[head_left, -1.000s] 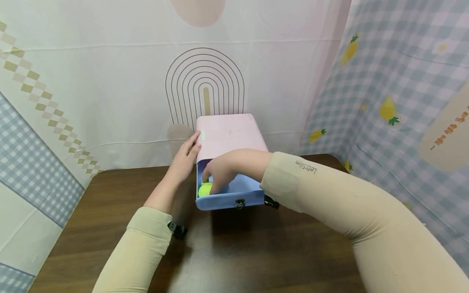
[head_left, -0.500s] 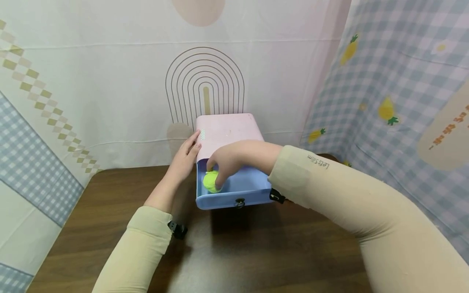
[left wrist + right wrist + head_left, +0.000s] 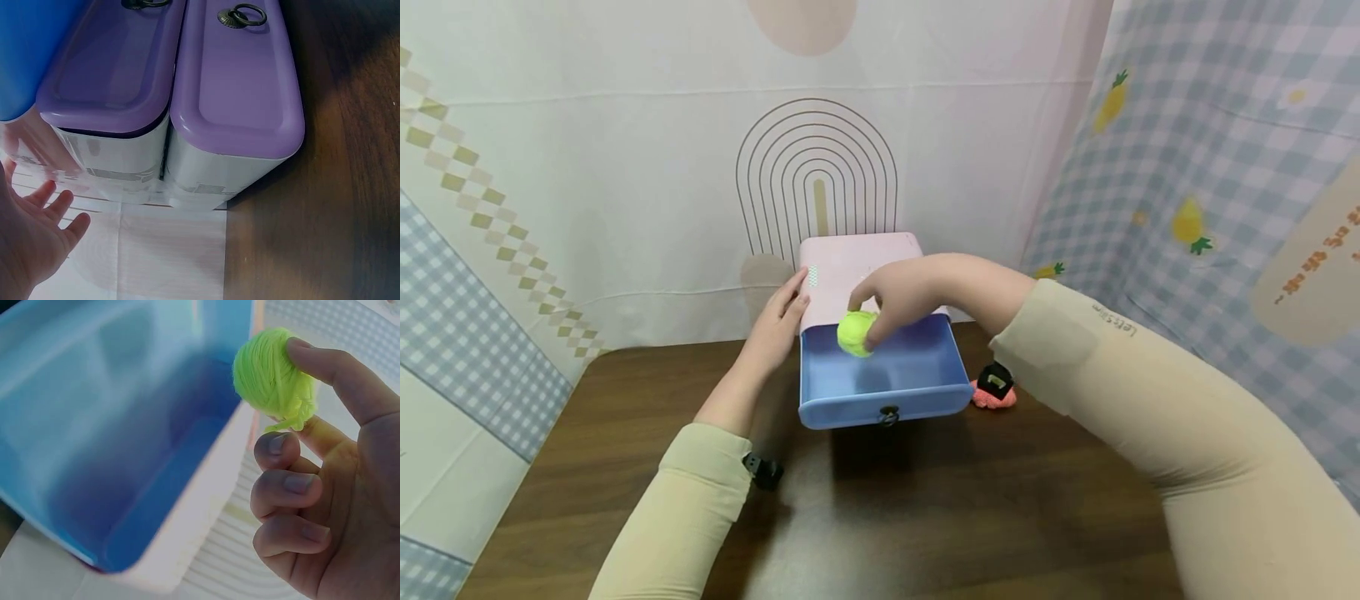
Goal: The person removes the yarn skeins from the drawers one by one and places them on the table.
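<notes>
My right hand (image 3: 906,296) pinches a neon yellow-green ball of yarn (image 3: 855,333) between thumb and fingers, above the pulled-out blue drawer (image 3: 887,400). In the right wrist view the wound strands of the yarn ball (image 3: 272,375) and its loose tail show, with the other fingers curled below it. The drawer belongs to a small cabinet with a pink top (image 3: 857,258). My left hand (image 3: 778,325) rests against the cabinet's left side, fingers extended. Two closed purple drawers (image 3: 240,81) with ring pulls appear under the blue one in the left wrist view.
A coral-red fuzzy thing (image 3: 992,402) lies on the brown wooden table (image 3: 880,517), right of the drawer, partly behind the wrist camera (image 3: 996,379). A patterned cloth (image 3: 662,183) hangs behind the cabinet, and a checked one (image 3: 1195,158) hangs at the right.
My right hand has lifted the yarn ball from the drawer's front left corner, up and to the right. The coral-red thing has come into sight. My left hand stays put.
</notes>
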`<state>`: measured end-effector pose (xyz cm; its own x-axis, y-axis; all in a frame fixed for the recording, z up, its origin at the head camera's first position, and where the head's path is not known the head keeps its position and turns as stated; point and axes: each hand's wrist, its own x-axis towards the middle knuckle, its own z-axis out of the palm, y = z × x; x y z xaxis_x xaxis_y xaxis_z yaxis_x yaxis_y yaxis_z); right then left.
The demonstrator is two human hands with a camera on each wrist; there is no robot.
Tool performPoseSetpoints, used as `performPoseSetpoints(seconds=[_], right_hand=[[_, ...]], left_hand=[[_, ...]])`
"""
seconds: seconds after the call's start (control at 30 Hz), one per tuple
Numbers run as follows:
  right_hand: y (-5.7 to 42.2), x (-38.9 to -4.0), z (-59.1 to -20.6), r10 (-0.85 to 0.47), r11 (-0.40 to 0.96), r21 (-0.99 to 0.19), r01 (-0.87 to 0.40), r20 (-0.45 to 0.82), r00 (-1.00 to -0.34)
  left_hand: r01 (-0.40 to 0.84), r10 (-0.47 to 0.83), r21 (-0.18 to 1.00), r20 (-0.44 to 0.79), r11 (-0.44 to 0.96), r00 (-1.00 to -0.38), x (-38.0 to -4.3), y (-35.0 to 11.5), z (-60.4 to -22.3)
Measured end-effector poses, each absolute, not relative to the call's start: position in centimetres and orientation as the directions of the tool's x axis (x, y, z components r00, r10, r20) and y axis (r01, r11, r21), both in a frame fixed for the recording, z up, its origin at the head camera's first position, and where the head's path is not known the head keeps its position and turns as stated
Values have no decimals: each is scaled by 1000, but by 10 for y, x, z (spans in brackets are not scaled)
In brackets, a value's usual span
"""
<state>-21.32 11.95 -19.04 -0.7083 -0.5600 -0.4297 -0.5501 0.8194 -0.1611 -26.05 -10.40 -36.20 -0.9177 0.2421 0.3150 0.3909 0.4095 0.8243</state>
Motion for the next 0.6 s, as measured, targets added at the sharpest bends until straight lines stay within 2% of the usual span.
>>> performPoseSetpoints(seconds=[0.3,0.6], right_hand=[[177,-218,-175,-514,856,-274,-439,-352,-782],[243,-221,-186,-447,865,-385,-321,-303,-842]], left_hand=[[372,237,829,296,417,-925,-260,-104,-362],[386,241,827,310,408,-920,-262,-105,-364]])
